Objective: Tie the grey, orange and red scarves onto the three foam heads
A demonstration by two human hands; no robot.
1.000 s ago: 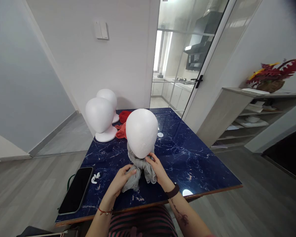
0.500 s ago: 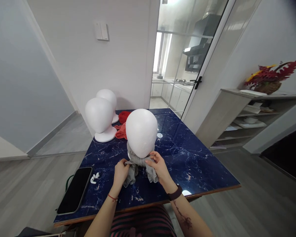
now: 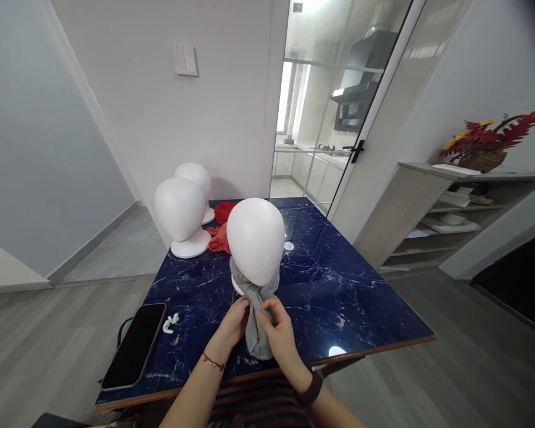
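A white foam mannequin head (image 3: 255, 238) stands upright on the table in front of me. Around its neck is wrapped a grey scarf (image 3: 257, 339), whose ends come together at the front and hang toward me. My left hand (image 3: 236, 321) has its fingers closed at the scarf's left side, just below the chin. On the other side, my right hand (image 3: 276, 327) pinches the grey cloth between thumb and fingers. Part of the scarf behind the fingers is hidden.
Two more white foam heads, a nearer one (image 3: 179, 211) and a farther one (image 3: 196, 178), stand at the back left. Red cloth (image 3: 225, 212) and coral cloth (image 3: 220, 239) lie beside them. A phone (image 3: 134, 346) and white earbuds (image 3: 170, 323) rest at the left of the blue marbled table (image 3: 339, 297).
Both hands have drawn together below the chin. The scarf's ends, spread apart before, now cross and hang as one bundle at the front.
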